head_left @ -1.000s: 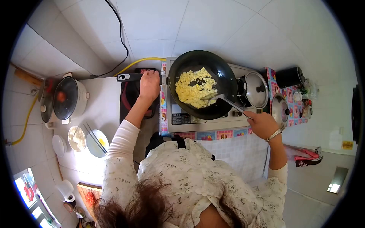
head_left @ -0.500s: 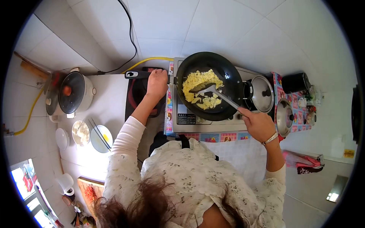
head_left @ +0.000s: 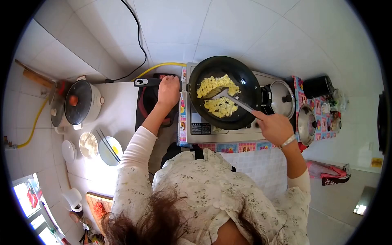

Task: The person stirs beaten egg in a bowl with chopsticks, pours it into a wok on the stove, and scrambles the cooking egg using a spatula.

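A black wok (head_left: 248,83) rests on the gas stove, with yellow scrambled egg (head_left: 221,107) spread over its left half. My left hand (head_left: 169,90) is wrapped round the wok's black handle (head_left: 146,82). Closed on the end of a grey spatula (head_left: 241,103) is my right hand (head_left: 274,127), just beyond the wok's lower right rim. The spatula's blade lies in the middle of the egg, between an upper and a lower portion.
A lidded pot (head_left: 279,100) stands right of the wok, with a loose steel lid (head_left: 304,125) beyond it. On the left are a white cooker (head_left: 93,102), two bowls, one with chopsticks (head_left: 108,152), and a cutting board (head_left: 93,204) with chopped red food.
The spatula has moved left and up from the egg's lower right edge to its middle, parting the egg. My left hand keeps its hold on the handle. The view has shifted slightly.
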Tool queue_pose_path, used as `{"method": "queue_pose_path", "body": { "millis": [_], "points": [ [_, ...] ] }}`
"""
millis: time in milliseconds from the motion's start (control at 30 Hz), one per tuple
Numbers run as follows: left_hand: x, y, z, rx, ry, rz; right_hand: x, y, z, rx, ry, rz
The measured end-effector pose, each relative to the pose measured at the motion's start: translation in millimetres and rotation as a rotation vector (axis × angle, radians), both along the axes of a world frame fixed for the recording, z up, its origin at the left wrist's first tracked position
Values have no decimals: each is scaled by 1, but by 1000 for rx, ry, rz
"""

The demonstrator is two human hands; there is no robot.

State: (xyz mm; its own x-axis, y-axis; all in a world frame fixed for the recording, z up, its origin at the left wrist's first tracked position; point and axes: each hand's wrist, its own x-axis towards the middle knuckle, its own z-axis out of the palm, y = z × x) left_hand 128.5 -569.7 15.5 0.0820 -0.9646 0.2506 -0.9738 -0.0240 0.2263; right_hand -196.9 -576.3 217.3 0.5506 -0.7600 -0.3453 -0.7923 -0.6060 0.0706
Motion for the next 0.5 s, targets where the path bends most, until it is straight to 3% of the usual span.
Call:
{"method": "queue_pose_path", "body": {
  "millis": [500],
  "points": [
    [3,1,3,9,-19,-18,19,-29,-15,12,-8,-87]
  ]
}}
